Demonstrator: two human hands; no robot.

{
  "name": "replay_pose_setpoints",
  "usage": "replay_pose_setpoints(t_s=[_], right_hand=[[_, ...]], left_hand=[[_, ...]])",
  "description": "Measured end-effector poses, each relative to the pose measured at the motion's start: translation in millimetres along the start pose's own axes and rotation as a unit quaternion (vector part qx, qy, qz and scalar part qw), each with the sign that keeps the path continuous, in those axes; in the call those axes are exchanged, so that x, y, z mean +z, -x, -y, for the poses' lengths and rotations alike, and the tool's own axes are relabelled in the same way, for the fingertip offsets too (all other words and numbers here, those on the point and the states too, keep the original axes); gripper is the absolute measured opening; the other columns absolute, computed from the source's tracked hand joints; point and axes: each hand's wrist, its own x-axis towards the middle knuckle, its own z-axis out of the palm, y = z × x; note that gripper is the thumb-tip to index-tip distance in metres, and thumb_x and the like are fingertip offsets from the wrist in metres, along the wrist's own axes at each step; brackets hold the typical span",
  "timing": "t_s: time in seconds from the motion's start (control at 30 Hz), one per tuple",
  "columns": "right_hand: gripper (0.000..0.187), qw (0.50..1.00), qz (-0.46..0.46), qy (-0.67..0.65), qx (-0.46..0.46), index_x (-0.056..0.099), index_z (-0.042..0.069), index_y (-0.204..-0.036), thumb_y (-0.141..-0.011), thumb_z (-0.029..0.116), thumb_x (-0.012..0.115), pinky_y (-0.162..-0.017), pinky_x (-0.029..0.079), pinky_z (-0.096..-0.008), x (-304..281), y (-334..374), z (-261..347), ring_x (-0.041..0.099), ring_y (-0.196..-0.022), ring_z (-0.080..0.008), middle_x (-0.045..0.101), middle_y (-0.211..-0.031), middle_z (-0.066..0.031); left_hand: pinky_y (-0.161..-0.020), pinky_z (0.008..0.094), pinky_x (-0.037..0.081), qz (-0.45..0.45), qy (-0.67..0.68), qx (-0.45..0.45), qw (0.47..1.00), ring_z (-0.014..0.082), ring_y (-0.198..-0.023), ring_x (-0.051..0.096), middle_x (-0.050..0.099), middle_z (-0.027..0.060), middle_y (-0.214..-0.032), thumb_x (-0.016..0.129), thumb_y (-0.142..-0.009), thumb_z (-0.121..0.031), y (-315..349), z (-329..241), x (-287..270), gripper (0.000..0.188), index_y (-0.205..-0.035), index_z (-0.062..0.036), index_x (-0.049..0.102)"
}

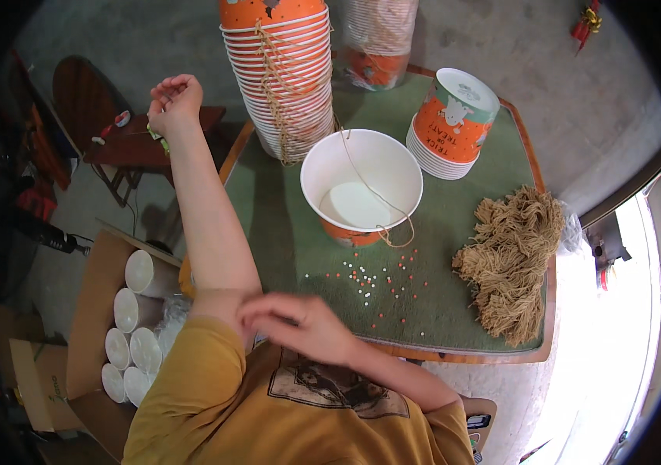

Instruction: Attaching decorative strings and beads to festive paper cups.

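My left arm is stretched forward past the table's left edge, and its hand [176,104] is raised with the fingers curled in, nothing visible in them. Slightly blurred, my right hand [307,328] touches the crook of my left elbow, its fingers bent and partly apart. Beyond it on the table stands a paper bucket [362,186], white inside and orange outside, with a thin twine handle draped over its opening. Small white and orange beads [377,280] lie scattered in front of the bucket. To the right rests a bundle of tan twine pieces [512,267].
A tall stack of nested orange buckets [280,85] with twine handles stands at the back left. Upside-down buckets [454,128] are stacked at the right, and a plastic-wrapped stack [377,43] stands behind. A cardboard box [94,325] at lower left holds several white-bottomed buckets.
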Motion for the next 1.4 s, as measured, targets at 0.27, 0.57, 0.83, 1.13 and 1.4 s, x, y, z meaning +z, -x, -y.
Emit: replay_pose_setpoints(t_s=[0.27, 0.57, 0.83, 1.13, 1.4], right_hand=[[0.012, 0.979, 0.199, -0.005, -0.045, 0.062, 0.003, -0.102, -0.095, 0.013, 0.061, -0.070, 0.046, -0.0260, 11, 2, -7, 0.056, -0.080, -0.0065, 0.062, -0.088, -0.0028], [0.033, 0.971, -0.024, 0.212, -0.111, 0.066, 0.004, -0.113, -0.100, 0.030, 0.052, -0.098, 0.045, -0.0367, -21, 8, -1, 0.061, -0.112, -0.0244, 0.066, -0.117, -0.0119], [0.026, 0.842, -0.416, 0.343, -0.031, 0.060, 0.007, -0.114, -0.089, -0.002, 0.060, -0.067, 0.055, -0.0282, -99, 67, 11, 0.067, -0.083, -0.0165, 0.065, -0.107, -0.0090], [0.025, 0.702, -0.349, 0.615, -0.079, 0.064, 0.013, -0.098, -0.075, 0.005, 0.070, -0.065, 0.054, -0.0336, -108, 61, -12, 0.058, -0.083, -0.0220, 0.062, -0.103, 0.0004], [0.022, 0.705, -0.323, 0.622, -0.110, 0.065, 0.015, -0.092, -0.073, 0.007, 0.072, -0.064, 0.054, -0.0324, -85, 63, 0, 0.058, -0.082, -0.0203, 0.061, -0.103, 0.0026]], left_hand=[[-0.062, 0.0355, 0.043, -0.022, -0.020, 0.020, 0.999, 0.0177, -0.070, 0.057, 0.056, -0.0002, -0.074, 0.045, -0.086, -0.020, -13, -1, -21, 0.013, -0.087, -0.0152, 0.057], [-0.065, 0.0374, 0.042, 0.025, -0.071, 0.029, 0.997, 0.0200, -0.070, 0.055, 0.054, 0.0030, -0.074, 0.045, -0.081, -0.014, -29, -55, -37, 0.011, -0.082, -0.0097, 0.055], [-0.071, 0.0294, 0.046, 0.044, -0.499, -0.077, 0.862, 0.0126, -0.075, 0.055, 0.058, 0.0041, -0.085, 0.056, -0.093, -0.015, 154, -51, -103, 0.011, -0.095, -0.0063, 0.062], [-0.072, 0.0186, 0.044, 0.249, -0.784, -0.324, 0.467, 0.0030, -0.081, 0.052, 0.056, -0.0028, -0.090, 0.054, -0.098, -0.009, 277, 11, -169, 0.016, -0.112, -0.0025, 0.058], [-0.081, 0.0214, 0.044, 0.229, -0.721, -0.355, 0.550, 0.0056, -0.088, 0.054, 0.058, -0.0017, -0.095, 0.055, -0.097, -0.007, 270, 15, -173, 0.007, -0.100, -0.0023, 0.060]])
